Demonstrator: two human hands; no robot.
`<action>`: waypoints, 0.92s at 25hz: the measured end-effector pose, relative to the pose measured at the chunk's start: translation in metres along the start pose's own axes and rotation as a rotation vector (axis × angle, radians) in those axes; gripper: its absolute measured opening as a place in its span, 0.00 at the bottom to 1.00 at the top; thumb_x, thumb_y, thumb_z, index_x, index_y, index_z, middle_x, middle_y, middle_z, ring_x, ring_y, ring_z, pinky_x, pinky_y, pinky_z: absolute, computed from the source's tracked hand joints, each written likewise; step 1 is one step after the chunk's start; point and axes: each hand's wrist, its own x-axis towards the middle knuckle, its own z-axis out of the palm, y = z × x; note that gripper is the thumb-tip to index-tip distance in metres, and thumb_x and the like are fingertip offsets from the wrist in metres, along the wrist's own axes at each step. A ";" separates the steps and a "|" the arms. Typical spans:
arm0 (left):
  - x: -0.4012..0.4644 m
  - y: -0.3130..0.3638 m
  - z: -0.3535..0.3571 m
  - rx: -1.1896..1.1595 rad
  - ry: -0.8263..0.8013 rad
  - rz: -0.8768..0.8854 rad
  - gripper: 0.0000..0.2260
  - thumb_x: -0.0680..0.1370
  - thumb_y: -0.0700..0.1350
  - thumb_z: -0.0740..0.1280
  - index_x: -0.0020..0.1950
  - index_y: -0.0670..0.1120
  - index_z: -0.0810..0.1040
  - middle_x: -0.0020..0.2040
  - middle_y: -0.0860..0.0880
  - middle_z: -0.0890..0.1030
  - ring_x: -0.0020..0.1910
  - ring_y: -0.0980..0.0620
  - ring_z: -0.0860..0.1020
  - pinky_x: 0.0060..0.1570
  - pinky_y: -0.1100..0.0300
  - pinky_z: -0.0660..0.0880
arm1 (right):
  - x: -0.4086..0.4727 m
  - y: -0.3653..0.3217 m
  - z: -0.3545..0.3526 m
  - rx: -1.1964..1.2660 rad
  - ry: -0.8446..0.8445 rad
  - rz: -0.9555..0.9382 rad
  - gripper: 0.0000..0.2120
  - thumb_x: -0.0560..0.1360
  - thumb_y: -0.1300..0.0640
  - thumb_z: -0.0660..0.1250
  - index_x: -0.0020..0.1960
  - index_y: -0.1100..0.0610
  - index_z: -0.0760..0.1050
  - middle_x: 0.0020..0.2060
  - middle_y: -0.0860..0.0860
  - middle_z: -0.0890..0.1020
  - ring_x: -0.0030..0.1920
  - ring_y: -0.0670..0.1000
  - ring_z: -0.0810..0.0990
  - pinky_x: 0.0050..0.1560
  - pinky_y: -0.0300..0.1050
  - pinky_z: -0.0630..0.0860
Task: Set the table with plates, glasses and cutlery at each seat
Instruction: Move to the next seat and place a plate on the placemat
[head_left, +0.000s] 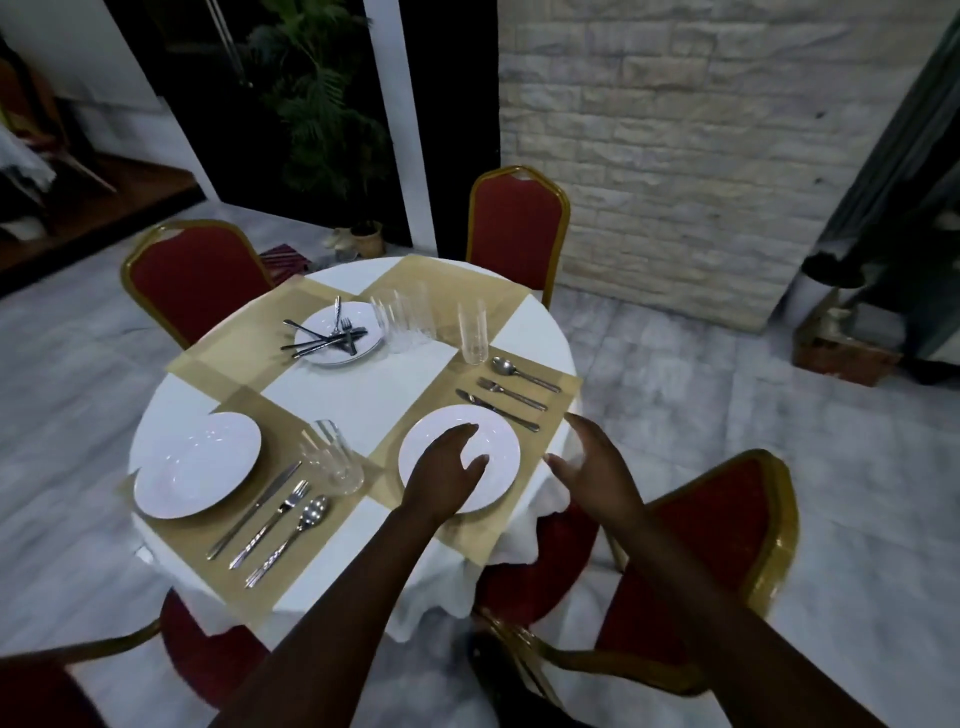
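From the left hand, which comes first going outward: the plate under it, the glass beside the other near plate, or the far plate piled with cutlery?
1. Plate, right under the left hand.
2. Glass, to its left.
3. Far plate with piled cutlery, across the table.

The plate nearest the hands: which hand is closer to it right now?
Left. The left hand lies over the plate, fingers spread across its near side. The right hand hovers open off the plate's right edge, above the table edge.

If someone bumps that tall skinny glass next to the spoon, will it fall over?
Probably, yes. The tall glass looks narrow and stands upright on a small base, so a sideways knock would likely tip it. It appears empty, so probably light. It looks like clear glass, so it may break, and once down it could roll on the round table.
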 end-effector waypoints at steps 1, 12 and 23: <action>-0.012 0.010 0.002 -0.008 0.006 0.014 0.22 0.78 0.49 0.66 0.71 0.46 0.69 0.71 0.49 0.72 0.70 0.51 0.68 0.70 0.63 0.59 | -0.015 -0.003 -0.011 0.010 -0.011 -0.002 0.30 0.73 0.50 0.71 0.71 0.55 0.66 0.66 0.47 0.72 0.65 0.46 0.71 0.65 0.39 0.66; -0.012 0.146 0.050 0.018 -0.015 0.140 0.24 0.76 0.52 0.67 0.71 0.47 0.69 0.70 0.50 0.72 0.69 0.51 0.71 0.68 0.62 0.64 | -0.047 0.049 -0.160 -0.034 0.080 -0.008 0.32 0.72 0.48 0.70 0.72 0.54 0.63 0.71 0.51 0.68 0.70 0.48 0.67 0.66 0.38 0.62; 0.096 0.366 0.226 -0.109 -0.025 0.110 0.24 0.76 0.52 0.68 0.70 0.48 0.70 0.70 0.49 0.72 0.69 0.52 0.70 0.64 0.66 0.62 | 0.001 0.226 -0.400 -0.110 0.054 -0.012 0.32 0.73 0.46 0.69 0.73 0.52 0.63 0.71 0.47 0.68 0.70 0.45 0.65 0.65 0.36 0.60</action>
